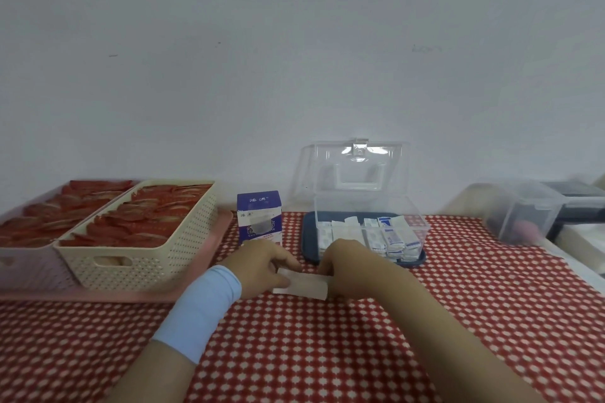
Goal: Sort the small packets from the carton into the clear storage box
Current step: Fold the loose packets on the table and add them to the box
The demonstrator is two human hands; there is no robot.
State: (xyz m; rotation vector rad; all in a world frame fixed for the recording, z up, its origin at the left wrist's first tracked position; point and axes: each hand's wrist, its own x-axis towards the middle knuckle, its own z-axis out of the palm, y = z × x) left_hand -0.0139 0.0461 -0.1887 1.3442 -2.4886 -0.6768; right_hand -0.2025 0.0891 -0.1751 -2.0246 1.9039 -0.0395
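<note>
Many small packets (393,240) are seen, in the head view (the only one given), already stood on edge in rows inside the clear storage box (360,204). Its lid (357,167) is tipped back open, and the box is set on a navy tray (310,239) right of centre on the checked cloth (294,353). The sorting is judged to be well under way but not finished. The carton (259,216) stands upright just left of the tray, and what is left inside it cannot be seen.

One flat white packet (302,285) is held low over the cloth, in front of the carton and the box. Its long axis is laid across the view, from left to right, with the right end dipped slightly toward the camera; which face is up cannot be told. Its left end is pinched by the left hand (262,268), which wears a pale blue wristband (199,311), and its right end is gripped by the curled fingers of the right hand (347,268). This packet is yet to be placed in the box.
</note>
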